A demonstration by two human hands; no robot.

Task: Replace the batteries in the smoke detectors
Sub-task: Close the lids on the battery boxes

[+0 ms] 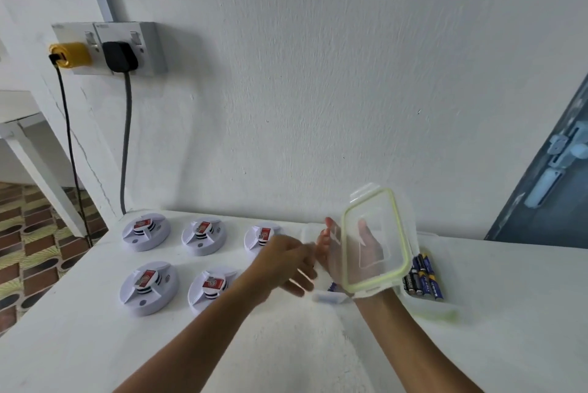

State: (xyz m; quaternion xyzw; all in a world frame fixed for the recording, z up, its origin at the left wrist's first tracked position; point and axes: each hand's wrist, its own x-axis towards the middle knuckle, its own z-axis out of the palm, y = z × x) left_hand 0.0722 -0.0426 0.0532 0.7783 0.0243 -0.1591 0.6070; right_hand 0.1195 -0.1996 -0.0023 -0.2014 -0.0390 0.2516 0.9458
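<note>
Several white round smoke detectors (149,287) lie in two rows on the white table (95,345), each with a red-labelled battery on top. My right hand (346,252) holds a clear lid with a green seal (375,240) lifted upright above a clear plastic container (327,297). My left hand (286,262) reaches to the container's left side, fingers spread, blurred by motion. A bundle of dark blue batteries (423,278) lies just right of the lid. The container's inside is mostly hidden by my hands.
A white wall rises right behind the table. A double wall socket (109,47) at upper left holds a yellow plug and a black plug with cables hanging to the floor. A blue door with a handle (553,176) stands at the right. Patterned floor shows at left.
</note>
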